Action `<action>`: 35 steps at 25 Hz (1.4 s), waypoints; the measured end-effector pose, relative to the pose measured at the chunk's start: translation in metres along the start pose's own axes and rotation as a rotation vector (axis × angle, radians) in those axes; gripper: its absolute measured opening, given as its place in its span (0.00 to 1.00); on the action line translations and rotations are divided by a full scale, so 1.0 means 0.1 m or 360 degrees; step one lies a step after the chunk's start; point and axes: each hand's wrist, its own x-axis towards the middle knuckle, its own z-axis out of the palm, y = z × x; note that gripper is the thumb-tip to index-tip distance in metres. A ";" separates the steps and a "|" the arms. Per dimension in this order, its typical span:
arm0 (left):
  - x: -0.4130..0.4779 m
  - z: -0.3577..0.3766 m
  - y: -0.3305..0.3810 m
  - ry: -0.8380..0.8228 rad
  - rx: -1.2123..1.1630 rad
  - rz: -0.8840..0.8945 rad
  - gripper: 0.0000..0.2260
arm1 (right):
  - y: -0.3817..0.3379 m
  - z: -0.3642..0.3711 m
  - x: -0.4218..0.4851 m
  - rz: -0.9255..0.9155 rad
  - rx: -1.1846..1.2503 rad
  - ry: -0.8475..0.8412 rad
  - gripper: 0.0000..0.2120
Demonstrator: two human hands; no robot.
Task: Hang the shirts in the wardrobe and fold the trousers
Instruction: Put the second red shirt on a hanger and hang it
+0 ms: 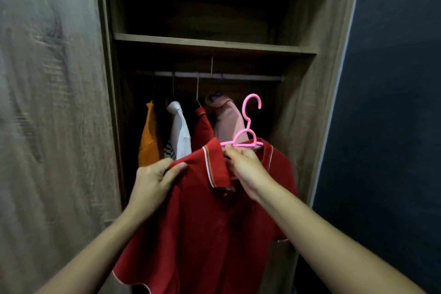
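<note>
Red polo shirt [205, 222], white-piped collar

**A:** Count's on! How many shirts on the rail [238, 77]?

**B:** Four: one orange shirt [149, 141], one white shirt [180, 133], one dark red shirt [202, 131], one pale pink shirt [228, 122].

**A:** Any more?

**B:** One, the red polo shirt [205, 222]. That makes five garments, two of them red.

**A:** Hangers?

**B:** One pink hanger [248, 126] for certain. The thin hooks on the rail are too dim to count.

**A:** Hands?

**B:** Two: the left hand [152, 181] and the right hand [245, 169].

**A:** Furniture?

**B:** One rail, one shelf [214, 43], one wardrobe door [47, 102] in view.
</note>
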 end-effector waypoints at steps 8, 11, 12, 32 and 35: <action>-0.37 0.62 0.89 -0.0446 0.0315 0.0201 0.20 | -0.15 -0.41 -0.07 0.0013 -0.0021 0.0467 0.12; -0.35 0.86 1.04 -0.0580 0.0342 0.0267 0.30 | -0.13 -0.65 0.01 -0.0027 -0.0199 0.0558 0.11; -0.32 0.92 1.07 -0.0588 0.0311 0.0278 0.31 | -0.11 -0.74 0.09 -0.0040 -0.0272 0.0582 0.12; 1.90 2.48 -0.01 0.0215 0.0297 -0.0413 0.28 | -0.48 -1.48 2.29 -0.0273 -0.1086 0.0131 0.15; 1.85 2.43 -0.06 0.0168 0.0307 -0.0355 0.27 | -0.54 -1.42 2.59 -0.0281 -0.1147 0.0116 0.14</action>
